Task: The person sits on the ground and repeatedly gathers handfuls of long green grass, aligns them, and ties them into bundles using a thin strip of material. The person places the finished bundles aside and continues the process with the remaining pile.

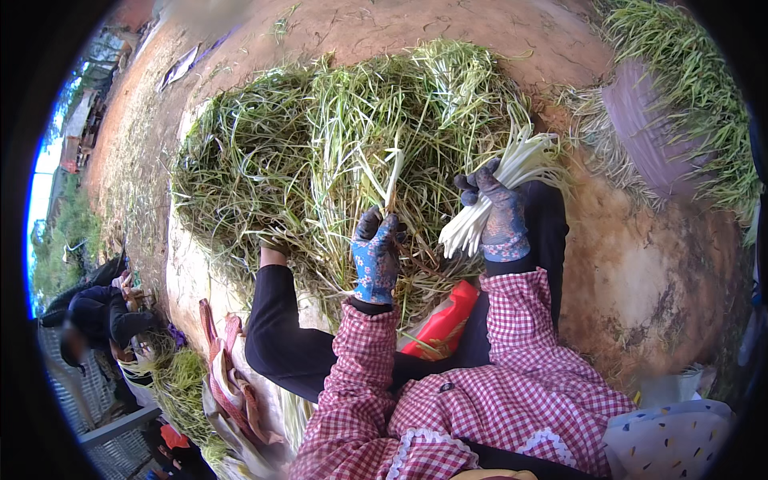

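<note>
My left hand [378, 255], in a blue flowered work glove, pinches the base of a few pale green stalks [390, 174] over the heap. In my right hand [501, 210], gloved alike, is a thick bundle of white-stemmed green vegetables [521, 162], its stem ends pointing down-left and its paler tops up-right. A wide heap of long, tangled green stalks and leaves [258, 162] lies before me, beyond my legs. Between my legs is a red plastic bag [441, 327], partly hidden by my thigh.
Upper right, a purple band [651, 132] surrounds a large green bundle [684, 78]. Left of my leg lie a pale cloth sack with red straps [234, 384] and more greens [186, 384]. Another person [99, 324] bends at the far left. A dotted fabric [669, 441] is at lower right.
</note>
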{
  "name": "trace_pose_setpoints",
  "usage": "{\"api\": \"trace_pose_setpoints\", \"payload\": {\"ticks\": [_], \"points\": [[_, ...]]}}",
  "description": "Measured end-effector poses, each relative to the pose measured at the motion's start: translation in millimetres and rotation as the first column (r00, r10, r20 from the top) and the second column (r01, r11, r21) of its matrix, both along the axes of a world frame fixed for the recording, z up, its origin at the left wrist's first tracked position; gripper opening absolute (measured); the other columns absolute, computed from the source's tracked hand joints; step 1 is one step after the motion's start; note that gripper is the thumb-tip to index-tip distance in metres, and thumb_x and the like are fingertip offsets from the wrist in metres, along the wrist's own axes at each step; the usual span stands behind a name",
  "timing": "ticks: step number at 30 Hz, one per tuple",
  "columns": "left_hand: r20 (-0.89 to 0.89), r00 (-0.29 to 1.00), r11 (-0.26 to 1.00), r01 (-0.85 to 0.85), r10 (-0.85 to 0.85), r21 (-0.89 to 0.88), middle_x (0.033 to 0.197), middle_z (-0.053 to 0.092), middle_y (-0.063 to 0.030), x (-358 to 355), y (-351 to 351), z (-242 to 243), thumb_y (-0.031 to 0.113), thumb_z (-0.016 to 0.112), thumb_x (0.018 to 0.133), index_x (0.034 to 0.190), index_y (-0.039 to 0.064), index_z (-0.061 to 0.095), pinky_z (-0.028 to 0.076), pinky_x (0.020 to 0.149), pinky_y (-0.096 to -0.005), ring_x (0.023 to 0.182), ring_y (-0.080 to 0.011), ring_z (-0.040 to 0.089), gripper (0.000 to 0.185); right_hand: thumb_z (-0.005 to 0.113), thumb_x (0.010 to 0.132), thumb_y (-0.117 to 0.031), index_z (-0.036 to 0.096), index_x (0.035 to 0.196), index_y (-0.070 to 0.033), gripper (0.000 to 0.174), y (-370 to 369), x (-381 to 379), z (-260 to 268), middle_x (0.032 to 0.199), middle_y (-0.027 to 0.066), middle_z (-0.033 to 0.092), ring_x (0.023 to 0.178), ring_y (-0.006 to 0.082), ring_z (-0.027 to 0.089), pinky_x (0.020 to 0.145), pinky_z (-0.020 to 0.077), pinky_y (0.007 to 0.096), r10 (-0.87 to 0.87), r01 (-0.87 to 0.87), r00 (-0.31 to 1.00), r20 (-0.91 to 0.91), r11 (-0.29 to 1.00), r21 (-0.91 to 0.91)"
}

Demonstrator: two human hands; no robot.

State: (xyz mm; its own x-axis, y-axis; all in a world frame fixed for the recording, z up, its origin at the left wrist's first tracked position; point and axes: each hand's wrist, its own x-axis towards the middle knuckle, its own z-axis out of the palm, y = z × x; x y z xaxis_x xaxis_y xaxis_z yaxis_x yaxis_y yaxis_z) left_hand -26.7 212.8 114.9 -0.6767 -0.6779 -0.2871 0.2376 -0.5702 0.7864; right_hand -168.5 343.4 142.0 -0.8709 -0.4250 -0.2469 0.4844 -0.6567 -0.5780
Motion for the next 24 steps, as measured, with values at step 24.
{"api": "trace_pose_setpoints", "payload": {"ticks": [24], "points": [[0.035,0.999,0.264,0.036,-0.009,-0.964,0.095,0.061,-0.0129,-14,21,-13,-0.010,0.064,0.069,0.091,0.005,0.064,0.048,0.079,-0.0354,0.089,-0.0303,0.059,0.027,0.076,0.072,-0.010,0.060,0.090,-0.003,0.025,-11,4,-10,0.078,0.0034,0.063,0.066,0.0125,0.060,0.060,0.0485,0.0254,0.351,-0.181,0.925,-0.143,0.740,0.648]]}}
